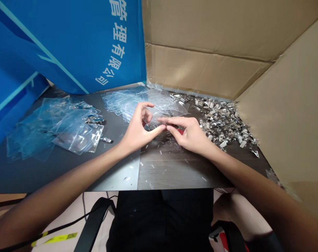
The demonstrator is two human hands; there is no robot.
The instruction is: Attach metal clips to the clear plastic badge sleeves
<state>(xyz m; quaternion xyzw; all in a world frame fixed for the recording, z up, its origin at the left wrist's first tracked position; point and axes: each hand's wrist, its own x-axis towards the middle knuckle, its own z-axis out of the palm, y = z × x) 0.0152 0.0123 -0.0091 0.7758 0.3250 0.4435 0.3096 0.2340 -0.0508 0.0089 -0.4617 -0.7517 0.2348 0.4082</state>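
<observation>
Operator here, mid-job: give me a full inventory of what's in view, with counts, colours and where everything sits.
clear plastic badge holders: many, transparent, loose pile on the table's left
clear plastic sleeves: many, transparent, spread at the table's back
silver metal clips: many, silver, heap on the right
small clear plastic bits: many, transparent, scattered in front of the hands
dark table: one, black, under everything
blue banner: one, blue with white characters, back left
cardboard panels: several, brown, back and right
clear holder: one, transparent, between the hands
left hand: one, curled around the clear holder
right hand: one, fingertips at the holder's edge, grip unclear
</observation>
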